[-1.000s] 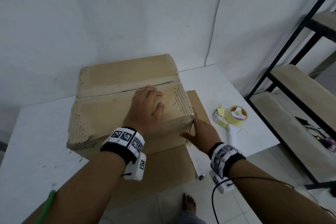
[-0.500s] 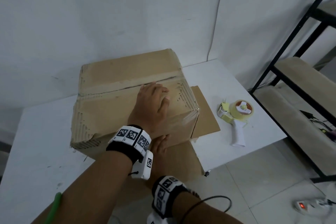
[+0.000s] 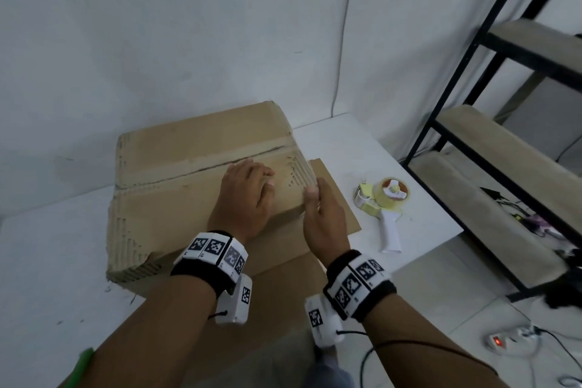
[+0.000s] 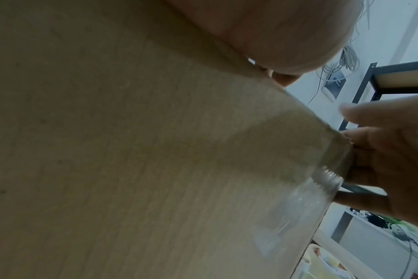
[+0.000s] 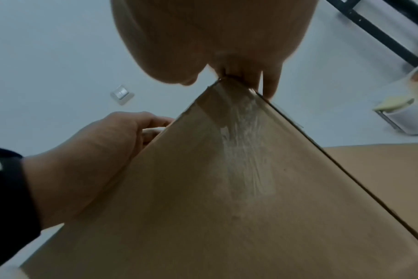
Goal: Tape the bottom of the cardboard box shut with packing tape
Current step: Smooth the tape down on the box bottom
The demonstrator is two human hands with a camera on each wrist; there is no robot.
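So the cardboard box (image 3: 201, 179) sits on the white counter (image 3: 53, 261), pushed back toward the wall, with its seam running across the top face. The left hand (image 3: 245, 198) lies flat on that top face, fingers straight and pressing down just short of the seam, toward the box's 3 o'clock end. The right hand (image 3: 324, 220) is at the near right corner of the box, at about 4 o'clock from the left one. Its thumb is on the top edge and its fingers are against the side, so it's pinching that corner. From the right wrist view you can see a strip of clear tape (image 5: 243, 143) running down the box wall below that corner. The tape dispenser (image 3: 385, 201) lies on the counter at 3 o'clock from the box, apart from both hands. A flat sheet of cardboard (image 3: 333, 192) sticks out from under the box on that side.
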